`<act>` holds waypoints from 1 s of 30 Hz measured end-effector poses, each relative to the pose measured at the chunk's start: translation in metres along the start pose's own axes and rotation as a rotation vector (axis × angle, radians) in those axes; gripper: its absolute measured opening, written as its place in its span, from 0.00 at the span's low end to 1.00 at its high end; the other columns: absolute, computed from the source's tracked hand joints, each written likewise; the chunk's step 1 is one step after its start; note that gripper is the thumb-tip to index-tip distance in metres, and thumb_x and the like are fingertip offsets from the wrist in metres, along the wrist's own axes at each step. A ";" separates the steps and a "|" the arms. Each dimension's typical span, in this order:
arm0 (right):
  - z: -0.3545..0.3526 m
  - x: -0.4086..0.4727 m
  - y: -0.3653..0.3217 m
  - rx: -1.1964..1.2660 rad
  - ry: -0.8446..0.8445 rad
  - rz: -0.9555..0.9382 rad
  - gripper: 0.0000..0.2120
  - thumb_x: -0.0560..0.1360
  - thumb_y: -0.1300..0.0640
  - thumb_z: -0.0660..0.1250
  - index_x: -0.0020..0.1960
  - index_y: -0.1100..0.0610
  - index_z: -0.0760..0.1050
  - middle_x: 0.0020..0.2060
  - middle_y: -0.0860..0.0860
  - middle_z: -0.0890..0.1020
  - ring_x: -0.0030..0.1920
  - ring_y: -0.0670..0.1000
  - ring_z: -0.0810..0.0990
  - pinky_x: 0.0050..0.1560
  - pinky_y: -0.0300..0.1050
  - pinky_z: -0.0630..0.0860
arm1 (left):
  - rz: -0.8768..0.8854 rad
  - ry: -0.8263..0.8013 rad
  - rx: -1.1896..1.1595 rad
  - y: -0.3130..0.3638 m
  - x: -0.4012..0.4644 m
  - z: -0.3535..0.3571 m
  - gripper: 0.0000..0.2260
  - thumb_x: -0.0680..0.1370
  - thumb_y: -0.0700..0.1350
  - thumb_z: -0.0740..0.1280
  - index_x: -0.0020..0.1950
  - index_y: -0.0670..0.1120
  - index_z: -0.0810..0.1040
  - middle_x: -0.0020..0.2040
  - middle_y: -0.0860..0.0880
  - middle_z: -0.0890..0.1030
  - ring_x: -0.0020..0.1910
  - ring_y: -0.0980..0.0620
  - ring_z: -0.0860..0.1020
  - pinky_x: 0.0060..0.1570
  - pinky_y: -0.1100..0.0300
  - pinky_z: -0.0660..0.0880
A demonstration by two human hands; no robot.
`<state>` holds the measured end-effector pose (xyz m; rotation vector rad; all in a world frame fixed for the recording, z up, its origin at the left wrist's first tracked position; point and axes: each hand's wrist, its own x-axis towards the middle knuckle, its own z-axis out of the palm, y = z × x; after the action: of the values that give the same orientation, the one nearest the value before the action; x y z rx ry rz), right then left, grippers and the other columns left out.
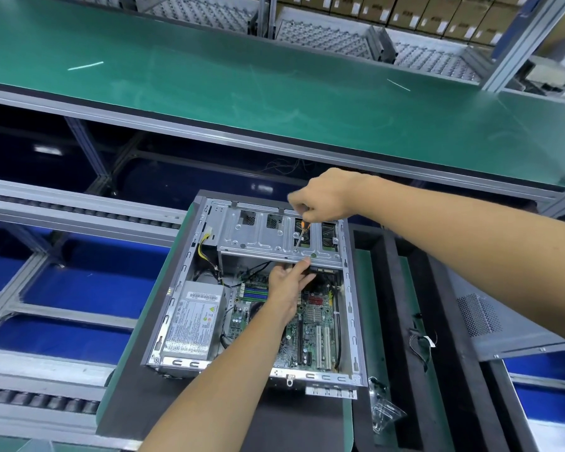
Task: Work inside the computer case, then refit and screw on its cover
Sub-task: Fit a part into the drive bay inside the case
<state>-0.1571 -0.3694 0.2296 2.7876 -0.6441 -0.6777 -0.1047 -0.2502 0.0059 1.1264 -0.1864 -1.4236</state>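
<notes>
An open computer case (183, 275) lies flat on a dark foam pad, its motherboard (310, 331) and grey power supply (193, 324) exposed. My right hand (323, 194) grips a small orange-handled screwdriver (300, 234) whose tip points down onto the metal drive bay bracket (261, 236) at the far end of the case. My left hand (287, 285) reaches inside the case with fingers extended, touching under the bracket's near edge. A perforated grey cover panel (490, 324) lies to the right.
A green conveyor belt (242, 79) runs across the far side. Roller tracks (62, 210) and blue bins lie to the left. A clear plastic bag (385, 409) and loose black cables (421, 340) rest on the dark foam tray at right.
</notes>
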 end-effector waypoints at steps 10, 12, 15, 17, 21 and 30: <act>-0.008 0.007 -0.003 0.046 0.007 0.054 0.16 0.81 0.51 0.60 0.36 0.55 0.66 0.29 0.49 0.69 0.33 0.55 0.65 0.33 0.46 0.62 | 0.000 -0.006 -0.027 -0.001 0.000 -0.001 0.21 0.73 0.42 0.79 0.49 0.49 0.65 0.57 0.42 0.76 0.47 0.54 0.85 0.59 0.53 0.81; -0.007 0.008 -0.003 0.062 -0.010 0.081 0.16 0.81 0.49 0.59 0.38 0.56 0.69 0.31 0.49 0.71 0.34 0.55 0.68 0.34 0.47 0.63 | -0.003 -0.003 -0.026 0.000 -0.001 0.000 0.21 0.74 0.42 0.78 0.49 0.50 0.65 0.57 0.42 0.76 0.50 0.53 0.84 0.59 0.54 0.81; -0.006 0.007 -0.001 0.134 -0.059 0.045 0.08 0.78 0.49 0.65 0.46 0.51 0.68 0.34 0.46 0.76 0.35 0.51 0.72 0.34 0.47 0.64 | -0.013 -0.017 -0.043 0.000 -0.001 0.001 0.21 0.74 0.42 0.78 0.54 0.45 0.66 0.62 0.42 0.73 0.48 0.54 0.85 0.62 0.51 0.79; -0.006 0.006 0.001 0.118 -0.057 0.020 0.08 0.76 0.54 0.65 0.43 0.49 0.66 0.32 0.46 0.75 0.32 0.49 0.70 0.33 0.47 0.62 | -0.027 -0.028 -0.044 0.000 -0.002 0.000 0.21 0.75 0.40 0.77 0.58 0.43 0.66 0.62 0.43 0.72 0.46 0.56 0.85 0.66 0.48 0.77; -0.004 0.006 0.005 0.135 -0.036 0.007 0.09 0.75 0.58 0.64 0.40 0.50 0.65 0.30 0.47 0.72 0.31 0.50 0.66 0.33 0.46 0.61 | -0.035 -0.020 -0.020 -0.001 -0.002 -0.002 0.19 0.77 0.35 0.73 0.47 0.46 0.61 0.42 0.48 0.70 0.54 0.51 0.83 0.64 0.45 0.78; -0.002 0.011 0.006 0.152 0.012 -0.045 0.06 0.72 0.56 0.66 0.39 0.51 0.69 0.27 0.47 0.71 0.29 0.49 0.67 0.31 0.44 0.60 | -0.051 -0.012 -0.075 -0.001 -0.005 -0.001 0.14 0.79 0.33 0.69 0.48 0.46 0.65 0.39 0.49 0.69 0.54 0.51 0.80 0.52 0.57 0.83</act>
<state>-0.1494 -0.3796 0.2292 2.9512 -0.6585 -0.6460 -0.1060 -0.2458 0.0073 1.0678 -0.1121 -1.4710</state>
